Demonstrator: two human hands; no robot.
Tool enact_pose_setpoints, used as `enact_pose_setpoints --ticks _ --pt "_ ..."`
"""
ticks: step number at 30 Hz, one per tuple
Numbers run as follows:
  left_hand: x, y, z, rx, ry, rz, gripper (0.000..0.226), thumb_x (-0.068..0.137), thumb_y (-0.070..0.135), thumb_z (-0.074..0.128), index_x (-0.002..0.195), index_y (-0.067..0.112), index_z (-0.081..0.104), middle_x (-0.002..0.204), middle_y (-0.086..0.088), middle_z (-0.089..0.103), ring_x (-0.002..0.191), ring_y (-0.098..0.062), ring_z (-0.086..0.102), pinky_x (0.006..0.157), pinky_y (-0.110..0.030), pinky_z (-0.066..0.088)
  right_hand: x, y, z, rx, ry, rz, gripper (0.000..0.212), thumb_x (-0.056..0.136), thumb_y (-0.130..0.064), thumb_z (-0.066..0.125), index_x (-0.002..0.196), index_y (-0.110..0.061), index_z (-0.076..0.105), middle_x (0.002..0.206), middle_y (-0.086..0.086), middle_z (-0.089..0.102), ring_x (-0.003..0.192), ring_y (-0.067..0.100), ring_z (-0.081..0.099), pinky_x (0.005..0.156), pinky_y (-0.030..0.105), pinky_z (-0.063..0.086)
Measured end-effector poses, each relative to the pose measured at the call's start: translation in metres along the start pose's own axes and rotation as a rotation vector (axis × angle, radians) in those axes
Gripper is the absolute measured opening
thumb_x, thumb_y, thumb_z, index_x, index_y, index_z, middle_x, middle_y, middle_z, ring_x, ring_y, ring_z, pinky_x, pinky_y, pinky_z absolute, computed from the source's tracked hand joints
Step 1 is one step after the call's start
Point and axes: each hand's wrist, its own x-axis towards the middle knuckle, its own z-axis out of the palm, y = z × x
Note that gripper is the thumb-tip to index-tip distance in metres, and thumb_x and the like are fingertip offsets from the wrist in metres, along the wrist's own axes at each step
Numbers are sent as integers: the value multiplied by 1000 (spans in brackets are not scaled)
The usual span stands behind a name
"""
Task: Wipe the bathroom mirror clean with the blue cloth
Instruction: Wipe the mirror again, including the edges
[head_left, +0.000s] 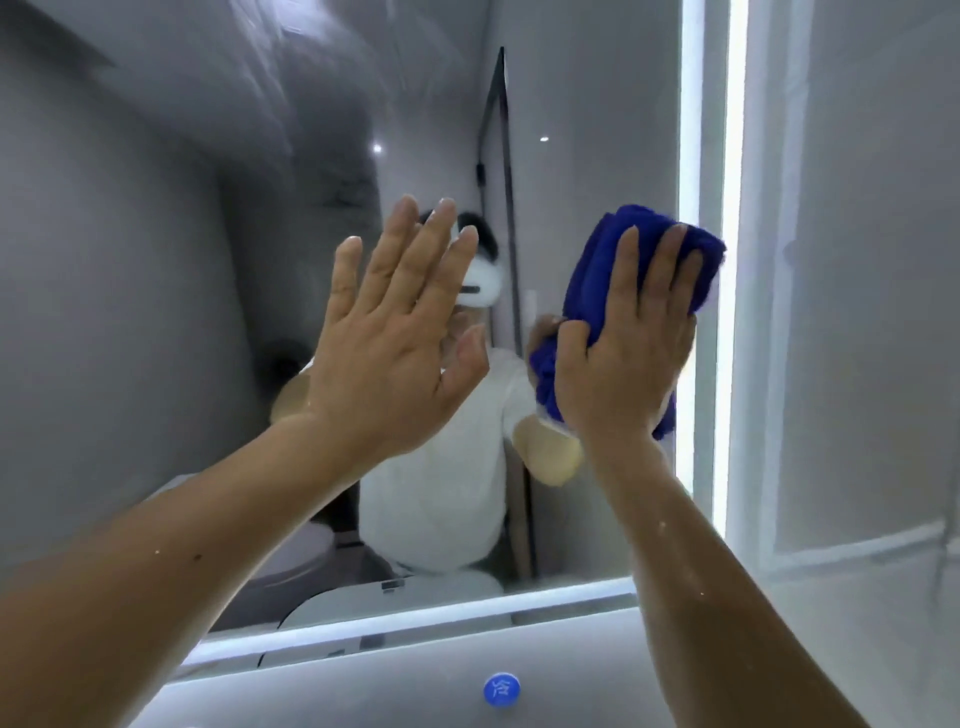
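The blue cloth is being pressed against the bathroom mirror by the right hand, close to the right edge of the glass and at about mid-height. The cloth is bunched into a thick wad, and its folds are showing above the fingertips and below the heel of the hand. The fingers are being laid nearly straight over the wad. The thumb is being curled round a fold on its left side, so the cloth is being gripped as well as pressed.

The left hand is being held up flat before the mirror, to the left of the cloth and apart from it. Its fingers are straight and slightly spread, and nothing is being held. Whether the palm is touching the glass cannot be told.

A lit strip is running up the mirror's right edge, just beside the cloth. A second lit strip is running along the bottom edge. Streaks are showing on the upper left of the glass. In the reflection, a person in a white shirt is being shown with both arms raised, partly hidden behind the left hand.

A grey tiled wall is standing to the right of the mirror. Below the mirror, a round blue cap bearing a white character is lying near the bottom of the view. Small pale specks are showing on the right forearm.
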Motion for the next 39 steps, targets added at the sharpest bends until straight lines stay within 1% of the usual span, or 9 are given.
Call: enact_pose_setpoints --ticks 3,9,12,15,18,21,24,30,39 --pt "4 2 1 -3 -3 -26 66 97 43 22 157 16 13 165 -4 4 152 -21 -3 121 -50 2 -43 -23 13 36 -35 -239 69 96 -26 47 157 -16 16 164 10 9 151 31 5 119 56 18" --pt "9 -3 -5 5 48 -13 65 98 41 25 156 14 17 165 -5 7 152 -20 -1 121 -49 2 -141 42 7 -65 -250 -648 83 82 -30 57 156 -29 19 165 -3 7 151 24 13 121 48 15" --pt "12 -15 -13 8 29 -20 65 99 45 21 156 15 17 165 -4 8 152 -20 -1 120 -52 4 -92 64 -6 -41 -190 -451 63 95 -32 42 154 -22 25 164 2 12 150 30 18 116 55 26" --pt "20 -29 -21 29 30 -39 70 99 54 7 156 14 17 165 -4 8 152 -21 -1 120 -50 3 -10 49 -15 -50 -103 -44 69 89 -29 36 154 -8 26 162 17 16 148 39 14 113 61 27" --pt "30 -38 -27 65 37 -29 69 99 51 6 157 14 14 165 -3 4 152 -19 -5 121 -50 2 52 10 -12 -51 -77 116 73 88 -25 38 156 -8 17 163 19 10 150 39 7 116 59 20" --pt "45 -38 -31 66 56 -25 67 97 47 14 156 15 13 165 -2 4 152 -18 -5 121 -48 1 77 -42 -2 -58 -77 95 75 90 -29 38 156 -10 8 164 16 4 150 37 1 119 57 14" --pt "58 -29 -32 48 77 -13 67 97 48 10 157 17 7 165 -1 -1 151 -17 -9 122 -49 1 59 -69 8 -56 -55 -106 75 93 -32 41 157 -11 8 164 14 4 151 34 1 119 56 13" --pt "72 -15 -36 62 74 11 67 96 46 12 156 15 10 165 -2 1 151 -16 -8 122 -51 3 -26 -17 15 -40 -96 -444 81 90 -32 54 158 -19 11 165 6 3 152 28 7 117 56 23" --pt "84 -17 -57 85 42 -17 71 92 47 20 156 17 19 165 3 5 151 -11 -9 122 -46 1 23 39 -14 -21 -69 -11 74 84 -32 33 154 -9 23 160 21 19 148 40 15 113 59 26"
